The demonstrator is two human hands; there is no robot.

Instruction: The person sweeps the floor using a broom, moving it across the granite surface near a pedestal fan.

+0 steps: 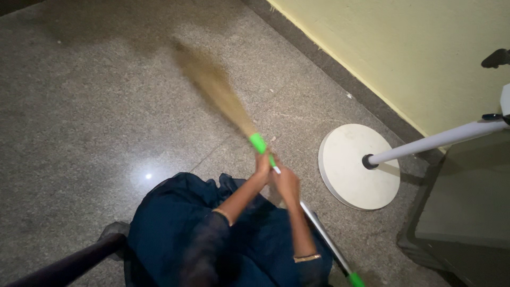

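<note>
One head-worn camera looks steeply down at the floor (79, 106), fairly close, probably facing the wall (414, 48).

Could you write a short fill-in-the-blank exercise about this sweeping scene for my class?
1. Both hands, left hand and right hand, grip a ____.
2. The collar joining bristles to handle is coloured ____.
3. The round white stand base sits near the ____ wall.

Missing words: broom; green; yellow

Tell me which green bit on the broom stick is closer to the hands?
The green collar just above both hands, where the brown bristles start. The other green tip sits far down at the stick's bottom end.
</note>
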